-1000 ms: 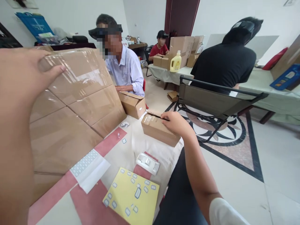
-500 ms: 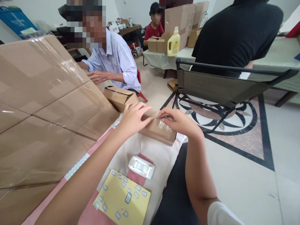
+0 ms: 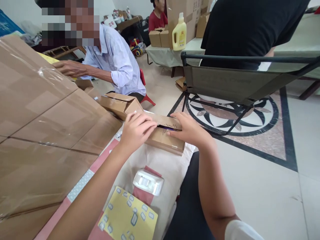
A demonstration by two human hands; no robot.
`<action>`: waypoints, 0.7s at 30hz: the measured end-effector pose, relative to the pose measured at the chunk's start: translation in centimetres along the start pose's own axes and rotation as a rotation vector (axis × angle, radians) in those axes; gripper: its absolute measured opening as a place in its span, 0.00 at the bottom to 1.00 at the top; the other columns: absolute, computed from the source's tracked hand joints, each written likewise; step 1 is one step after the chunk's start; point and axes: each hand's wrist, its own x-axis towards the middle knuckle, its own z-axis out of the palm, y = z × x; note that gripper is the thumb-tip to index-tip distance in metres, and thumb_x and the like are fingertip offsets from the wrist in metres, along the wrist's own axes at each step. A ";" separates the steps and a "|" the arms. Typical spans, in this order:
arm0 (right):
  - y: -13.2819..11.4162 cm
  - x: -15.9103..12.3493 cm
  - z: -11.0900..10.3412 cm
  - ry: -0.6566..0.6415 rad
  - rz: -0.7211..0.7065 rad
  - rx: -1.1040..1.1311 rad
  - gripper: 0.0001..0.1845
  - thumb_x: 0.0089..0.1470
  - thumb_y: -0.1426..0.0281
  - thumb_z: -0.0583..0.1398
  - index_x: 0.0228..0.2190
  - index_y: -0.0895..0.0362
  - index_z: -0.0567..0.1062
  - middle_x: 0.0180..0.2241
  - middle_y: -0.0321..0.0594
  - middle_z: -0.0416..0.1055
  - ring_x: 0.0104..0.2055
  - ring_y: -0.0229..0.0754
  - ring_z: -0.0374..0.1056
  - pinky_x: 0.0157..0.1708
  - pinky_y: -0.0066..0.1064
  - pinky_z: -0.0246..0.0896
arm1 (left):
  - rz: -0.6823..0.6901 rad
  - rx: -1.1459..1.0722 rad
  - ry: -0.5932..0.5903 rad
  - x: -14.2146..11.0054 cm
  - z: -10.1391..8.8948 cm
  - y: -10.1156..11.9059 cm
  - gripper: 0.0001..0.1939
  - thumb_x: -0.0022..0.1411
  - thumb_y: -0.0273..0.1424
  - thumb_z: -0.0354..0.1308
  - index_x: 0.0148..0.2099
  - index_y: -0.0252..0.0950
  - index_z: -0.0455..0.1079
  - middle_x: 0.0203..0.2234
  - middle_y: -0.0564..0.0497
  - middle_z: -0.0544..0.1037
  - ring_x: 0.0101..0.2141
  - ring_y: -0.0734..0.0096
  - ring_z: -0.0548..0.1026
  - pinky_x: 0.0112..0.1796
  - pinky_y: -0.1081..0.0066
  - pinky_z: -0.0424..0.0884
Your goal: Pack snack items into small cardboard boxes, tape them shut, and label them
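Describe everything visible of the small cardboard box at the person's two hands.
The box is brown cardboard, long and low, lying on the pale cloth. Its top flap is slightly raised, leaving a dark slot with a hint of purple. A small pale mark shows on its front. The left hand and right hand touch it either side of the slot.

At centre, the left hand (image 3: 140, 128) hides part of the small carton (image 3: 165, 142), whose contents (bar a purple sliver) are out of sight; its flap lettering (image 3: 170, 124) is too small to read. The bottom edge crops the yellow sheet (image 3: 120, 216), the top edge a black-shirted person (image 3: 235, 30).
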 end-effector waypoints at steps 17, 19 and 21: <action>-0.1 -0.1 -0.5 -0.055 0.032 0.031 0.27 0.57 0.61 0.64 0.57 0.50 0.69 0.54 0.42 0.73 0.57 0.54 0.62 0.51 0.42 0.61 | 0.033 -0.131 -0.356 -2.0 -0.5 -0.5 0.18 0.65 0.46 0.62 0.54 0.46 0.76 0.57 0.48 0.75 0.56 0.52 0.69 0.56 0.49 0.63; -0.1 -0.1 -0.5 -0.052 0.032 0.021 0.27 0.57 0.62 0.65 0.57 0.50 0.69 0.54 0.42 0.73 0.58 0.54 0.63 0.51 0.41 0.62 | 0.038 -0.104 -0.348 -2.2 -0.6 -0.4 0.20 0.64 0.46 0.63 0.54 0.45 0.76 0.58 0.47 0.74 0.56 0.51 0.68 0.56 0.48 0.64; 0.0 0.0 -0.5 -0.047 0.024 0.002 0.27 0.58 0.62 0.64 0.57 0.49 0.69 0.54 0.42 0.74 0.57 0.54 0.64 0.51 0.41 0.62 | 0.040 -0.089 -0.332 -2.4 -0.5 -0.3 0.18 0.64 0.45 0.63 0.54 0.45 0.76 0.58 0.47 0.74 0.55 0.51 0.68 0.55 0.48 0.64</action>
